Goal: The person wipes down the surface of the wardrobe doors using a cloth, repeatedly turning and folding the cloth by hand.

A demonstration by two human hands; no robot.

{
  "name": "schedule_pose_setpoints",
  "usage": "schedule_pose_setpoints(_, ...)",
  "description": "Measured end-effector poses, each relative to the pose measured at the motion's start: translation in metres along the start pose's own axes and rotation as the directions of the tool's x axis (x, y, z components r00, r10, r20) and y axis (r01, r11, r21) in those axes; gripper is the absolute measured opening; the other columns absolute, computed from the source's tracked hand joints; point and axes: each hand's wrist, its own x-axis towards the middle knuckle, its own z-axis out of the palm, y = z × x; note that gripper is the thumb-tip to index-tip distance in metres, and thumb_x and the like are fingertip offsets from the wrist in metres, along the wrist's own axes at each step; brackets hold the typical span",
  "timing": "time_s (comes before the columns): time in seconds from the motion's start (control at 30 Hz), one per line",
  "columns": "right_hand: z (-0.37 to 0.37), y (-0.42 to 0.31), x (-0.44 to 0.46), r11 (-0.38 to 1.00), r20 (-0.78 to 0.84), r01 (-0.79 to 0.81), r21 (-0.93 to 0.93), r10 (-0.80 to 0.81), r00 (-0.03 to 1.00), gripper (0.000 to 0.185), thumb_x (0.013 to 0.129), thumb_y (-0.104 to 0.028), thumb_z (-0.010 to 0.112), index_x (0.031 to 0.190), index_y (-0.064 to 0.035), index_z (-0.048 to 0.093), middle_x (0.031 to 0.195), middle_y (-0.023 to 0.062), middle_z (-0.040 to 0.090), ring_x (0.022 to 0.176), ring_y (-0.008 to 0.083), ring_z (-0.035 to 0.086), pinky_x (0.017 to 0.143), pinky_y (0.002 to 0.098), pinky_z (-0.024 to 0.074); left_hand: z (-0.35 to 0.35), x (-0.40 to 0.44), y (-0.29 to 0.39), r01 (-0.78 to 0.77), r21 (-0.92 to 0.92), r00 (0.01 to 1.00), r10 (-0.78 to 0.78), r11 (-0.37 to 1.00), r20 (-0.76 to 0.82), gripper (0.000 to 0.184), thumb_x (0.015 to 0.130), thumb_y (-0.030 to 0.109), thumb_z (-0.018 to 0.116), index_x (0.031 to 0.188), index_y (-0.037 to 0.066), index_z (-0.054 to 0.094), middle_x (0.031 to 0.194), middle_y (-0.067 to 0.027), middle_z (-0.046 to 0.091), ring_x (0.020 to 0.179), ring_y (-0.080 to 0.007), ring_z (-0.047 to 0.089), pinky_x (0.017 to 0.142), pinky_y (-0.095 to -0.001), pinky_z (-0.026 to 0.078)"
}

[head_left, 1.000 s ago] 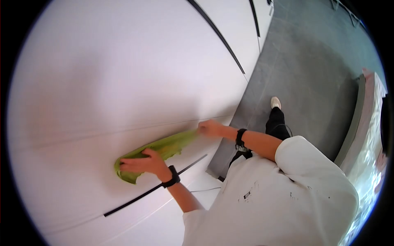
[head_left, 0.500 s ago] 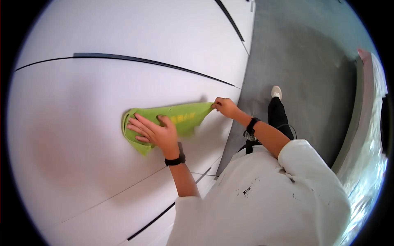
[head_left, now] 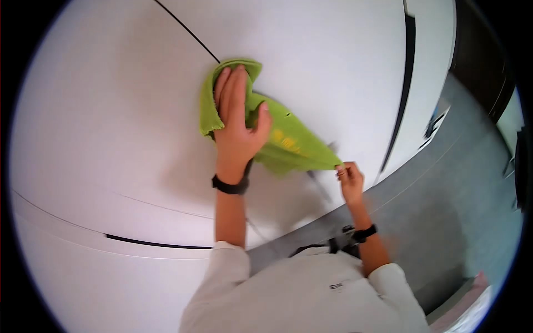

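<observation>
A green cloth (head_left: pixel 305 149) with yellow lettering and a small hole stretches across a white cabinet front (head_left: pixel 127 127). My left hand (head_left: pixel 239 125) lies on its bunched upper end, pressing it against the panel with the fingers extended and the thumb apart. Folds of the cloth curl up around those fingers. At the other end, my right hand (head_left: pixel 350 180) pinches the tapered corner between thumb and fingertips and pulls it fairly taut. Both wrists wear dark bands.
A long dark handle strip (head_left: pixel 404 91) runs down the panel on the right, and another dark strip (head_left: pixel 158 241) lies at lower left. Grey floor (head_left: pixel 433 194) shows beside the cabinet. A wrapped item (head_left: pixel 466 308) stands at lower right.
My view has turned. The left hand with the bunched cloth has shifted up along the panel toward a seam, and the cloth now slants down to my right hand, which still pinches its corner.
</observation>
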Motion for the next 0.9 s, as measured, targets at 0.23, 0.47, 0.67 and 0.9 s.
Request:
schedule_pose_setpoints(0.23, -0.009, -0.008, 0.033, 0.999, -0.155, 0.016, -0.033, -0.021, 0.988, 0.016, 0.093, -0.015, 0.061, 0.091, 0.0001, 0.056, 0.073, 0.0019, 0.059, 0.064, 0.0054, 0.052, 0.059, 0.0204, 0.0430, 0.014, -0.004, -0.028, -0.003, 0.080, 1.000, 0.003, 0.997, -0.001, 0.025, 0.081, -0.002, 0.060, 0.106, -0.001, 0.061, 0.115, -0.0124, 0.061, 0.105, -0.0300, 0.056, 0.094, -0.0396, 0.043)
schedule_pose_setpoints(0.47, -0.022, -0.115, 0.061, 0.925, -0.331, 0.125, 0.360, 0.001, 0.944, 0.012, 0.098, -0.015, 0.051, 0.097, -0.0035, 0.050, 0.082, 0.0043, 0.058, 0.065, 0.0092, 0.049, 0.059, 0.0240, 0.0428, -0.009, 0.004, 0.032, 0.165, -0.306, 0.892, -0.274, 0.938, -0.361, 0.020, 0.091, -0.005, 0.051, 0.111, -0.001, 0.053, 0.115, -0.0170, 0.058, 0.104, -0.0279, 0.057, 0.093, -0.0393, 0.045)
schedule_pose_setpoints(0.67, -0.008, -0.155, 0.088, 0.809, -0.290, -0.066, 0.584, 0.284, 0.914, 0.008, 0.099, -0.015, 0.045, 0.097, -0.0074, 0.044, 0.095, 0.0080, 0.061, 0.077, 0.0135, 0.057, 0.062, 0.0287, 0.0445, -0.002, -0.042, 0.028, 0.102, 0.403, 0.995, -0.090, 0.909, -0.050, 0.041, 0.079, 0.003, 0.062, 0.120, 0.007, 0.054, 0.123, -0.0203, 0.045, 0.109, -0.0388, 0.045, 0.090, -0.0490, 0.039)
schedule_pose_setpoints(0.9, -0.035, -0.145, 0.107, 0.908, -0.310, -0.063, 0.414, 0.206, 0.928, 0.011, 0.101, -0.016, 0.042, 0.095, -0.0063, 0.046, 0.094, 0.0081, 0.062, 0.073, 0.0118, 0.055, 0.060, 0.0275, 0.0431, -0.013, -0.105, 0.052, 0.503, 0.292, 0.826, -0.552, 0.813, 0.116, 0.056, 0.071, -0.002, 0.056, 0.126, 0.007, 0.055, 0.114, -0.0197, 0.040, 0.104, -0.0356, 0.040, 0.086, -0.0459, 0.038)
